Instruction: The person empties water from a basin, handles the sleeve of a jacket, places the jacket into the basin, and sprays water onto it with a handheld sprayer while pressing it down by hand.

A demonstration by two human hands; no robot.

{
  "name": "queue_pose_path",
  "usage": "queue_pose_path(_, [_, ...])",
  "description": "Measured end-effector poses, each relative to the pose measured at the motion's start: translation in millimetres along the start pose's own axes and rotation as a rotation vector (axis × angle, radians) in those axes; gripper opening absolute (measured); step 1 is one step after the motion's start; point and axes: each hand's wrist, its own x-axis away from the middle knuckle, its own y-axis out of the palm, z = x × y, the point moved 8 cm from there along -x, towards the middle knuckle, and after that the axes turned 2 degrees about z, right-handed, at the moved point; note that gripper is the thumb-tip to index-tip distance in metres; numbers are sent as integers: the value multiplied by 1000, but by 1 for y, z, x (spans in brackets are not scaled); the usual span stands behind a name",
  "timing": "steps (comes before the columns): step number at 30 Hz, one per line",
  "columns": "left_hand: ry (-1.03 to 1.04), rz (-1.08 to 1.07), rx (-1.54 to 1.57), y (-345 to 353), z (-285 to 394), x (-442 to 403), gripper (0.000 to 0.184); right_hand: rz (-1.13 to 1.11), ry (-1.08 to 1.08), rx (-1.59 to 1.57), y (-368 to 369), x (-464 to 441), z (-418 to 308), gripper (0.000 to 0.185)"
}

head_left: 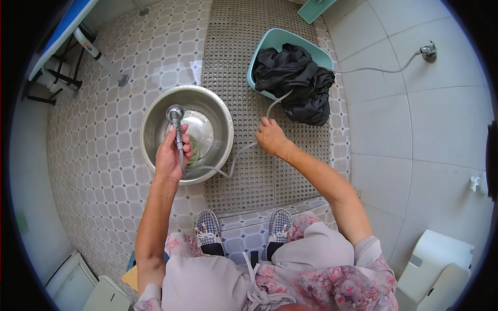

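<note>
Left hand (pixel 169 157) grips showerhead (pixel 176 115), centre-left; right hand (pixel 272 138) pinches hose (pixel 277 100). Black fabric (pixel 293 72), upper centre, overflows the tub (pixel 280 37), none in the basin (pixel 157 124).

The feed shows me short sleeves (pixel 366 250) with plain pale-grey ends, and flowered cloth (pixel 337 285) above them in pinks and muted purple. Pale-grey cloth (pixel 321 251) covers my lap, the same print showing by the knees; I can't tell if it's one garment. A pale tie (pixel 262 299) is knotted at my waist. Lower down I make out dark socks (pixel 211 249) and blue-and-white checked shoes (pixel 208 226) with white trim
</note>
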Motion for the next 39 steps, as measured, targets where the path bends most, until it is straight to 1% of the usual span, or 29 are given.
queue_pose_path(1, [1,1,-5,0,1,-1,35,-89,-4,31,8,6,3,22])
queue_pose_path(3, [12,16,-6,-8,2,-2,36,-96,-28,74,21,19,8,15])
queue_pose_path(4, [17,20,-4,-11,2,-4,36,-101,-38,99,25,25,11,15])
queue_pose_path(5, [15,30,-9,-13,2,-4,36,-114,8,86,30,34,18,14])
queue_pose_path(7, [11,54,-20,-18,2,-4,37,-138,97,59,2,50,22,13])
queue_pose_path(11, [0,77,-74,-21,-3,-4,38,-69,343,49,-33,90,36,12])
queue_pose_path(13, [-1,66,-92,-15,-5,-2,38,-73,482,53,-44,113,50,12])
queue_pose_path(16, [7,29,-99,-3,-7,0,38,-48,622,48,-59,154,74,11])
queue_pose_path(19, [14,-12,-117,1,-13,-2,37,-56,816,-68,-70,199,93,15])
queue_pose_path(22, [12,-28,-140,10,-18,1,35,-362,1064,-230,-52,251,111,20])
queue_pose_path(23, [5,-30,-147,14,-22,3,34,-428,1075,-266,-41,265,113,22])
queue_pose_path(24, [-6,-76,-128,19,-26,3,32,-494,1087,-303,-23,280,114,27])
queue_pose_path(25, [-19,-90,-184,23,-32,5,32,-559,1100,-339,-4,295,114,35])
queue_pose_path(27, [-37,-114,-290,36,-47,9,34,-522,943,-541,45,307,103,47])
queue_pose_path(28, [-37,-120,-359,40,-57,9,31,-504,858,-642,55,304,95,54])
queue_pose_path(31, [-58,-209,-502,52,-78,12,31,-478,674,-739,75,292,76,76])
queue_pose_path(34, [-83,-258,-575,64,-95,19,29,-439,525,-691,71,269,64,69])
queue_pose_path(37, [-112,-334,-627,78,-116,25,30,-360,463,-665,48,227,54,59])
queue_pose_path(39, [-101,-396,-692,87,-131,26,30,-165,389,-884,-18,187,27,49])
